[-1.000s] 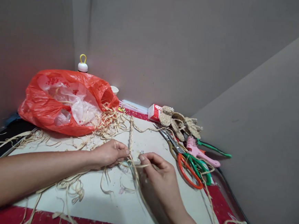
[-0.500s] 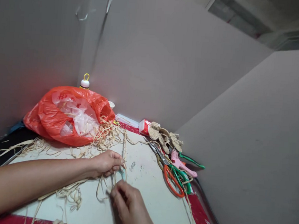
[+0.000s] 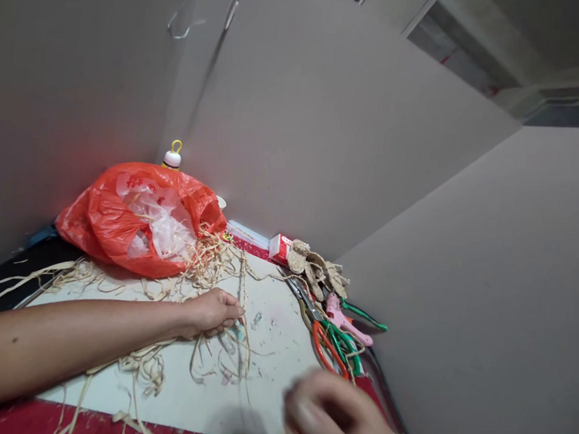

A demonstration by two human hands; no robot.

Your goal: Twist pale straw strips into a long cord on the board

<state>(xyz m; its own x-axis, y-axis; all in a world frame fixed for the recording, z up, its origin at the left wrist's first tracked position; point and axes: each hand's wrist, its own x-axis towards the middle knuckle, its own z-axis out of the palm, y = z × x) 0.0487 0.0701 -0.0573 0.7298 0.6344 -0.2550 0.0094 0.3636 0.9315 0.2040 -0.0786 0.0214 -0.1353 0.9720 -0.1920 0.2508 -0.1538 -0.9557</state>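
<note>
My left hand (image 3: 222, 313) pinches a thin braid (image 3: 243, 280) of pale straw, which stretches away from me over the white board (image 3: 274, 349). Loose strand ends hang toward me below those fingers. To the right, near the front edge, my right hand (image 3: 338, 418) is raised, blurred, with its fingers curled; whether it holds a strand cannot be made out. Straw strips (image 3: 150, 370) lie beneath and in front of my left forearm.
A red plastic bag (image 3: 103, 219) spilling straw sits at the back left, before a yellow-looped bottle (image 3: 172, 159). On the right are orange-handled scissors (image 3: 326, 350), a pink glue gun (image 3: 344, 318), woven pieces (image 3: 315, 269) and a red-white box (image 3: 279, 248). Grey partitions enclose the table.
My right hand has moved right, away from my left hand and the strand ends, and looks larger. My left hand keeps its pinch on the braid. The view has shifted slightly.
</note>
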